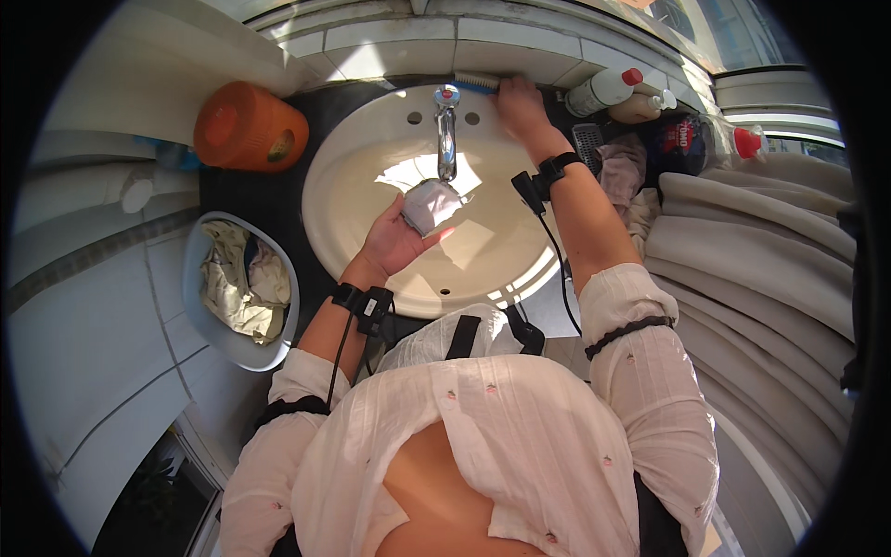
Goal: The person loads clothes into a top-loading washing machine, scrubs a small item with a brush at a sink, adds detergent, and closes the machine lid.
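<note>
My left hand (pixel 398 240) is over the beige oval sink basin (pixel 334 230), holding a pale, flat, rounded object (pixel 431 205) with a darker edge; what it is, I cannot tell. This object lies just below the spout of the chrome faucet (pixel 446 132). Behind the basin's right rim, my right hand (pixel 518 104) is at the end of a blue brush with pale bristles (pixel 477 81). Its fingers hide part of the handle, and whether they grip it I cannot tell. Both wrists wear black straps with cables.
An orange plastic container (pixel 250 127) stands left of the sink, above a pale basin (pixel 191 292) of crumpled cloth (pixel 243 285). At the right are a white bottle with a red cap (pixel 602 92), a pump bottle (pixel 635 108), a dark bottle (pixel 689 144), a cloth (pixel 621 167) and a gathered curtain (pixel 752 244).
</note>
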### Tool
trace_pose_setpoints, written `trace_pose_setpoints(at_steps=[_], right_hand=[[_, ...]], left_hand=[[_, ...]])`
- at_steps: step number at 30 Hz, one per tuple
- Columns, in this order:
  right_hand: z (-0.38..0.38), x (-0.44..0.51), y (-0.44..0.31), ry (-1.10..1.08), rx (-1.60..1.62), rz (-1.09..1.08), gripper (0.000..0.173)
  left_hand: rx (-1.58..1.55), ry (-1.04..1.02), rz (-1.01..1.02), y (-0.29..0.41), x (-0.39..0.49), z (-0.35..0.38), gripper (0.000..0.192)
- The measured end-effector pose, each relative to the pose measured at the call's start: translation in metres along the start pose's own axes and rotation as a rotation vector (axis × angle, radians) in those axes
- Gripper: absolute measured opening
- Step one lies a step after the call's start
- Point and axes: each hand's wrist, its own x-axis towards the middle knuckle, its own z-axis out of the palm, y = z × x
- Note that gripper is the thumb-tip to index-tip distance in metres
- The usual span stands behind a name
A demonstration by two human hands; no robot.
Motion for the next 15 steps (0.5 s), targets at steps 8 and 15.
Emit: trace_pose_setpoints(at_steps=[8, 15], right_hand=[[-0.096, -0.077, -0.050, 0.025, 0.635, 0.507, 0.032], [-0.141, 0.011, -0.115, -0.114, 0.519, 0.283, 0.044]], left_hand=[[-0.143, -0.070, 0.011, -0.006, 0.020, -0.021, 0.061], [-0.102, 0.141, -0.099, -0.020, 0.053, -0.011, 0.057]])
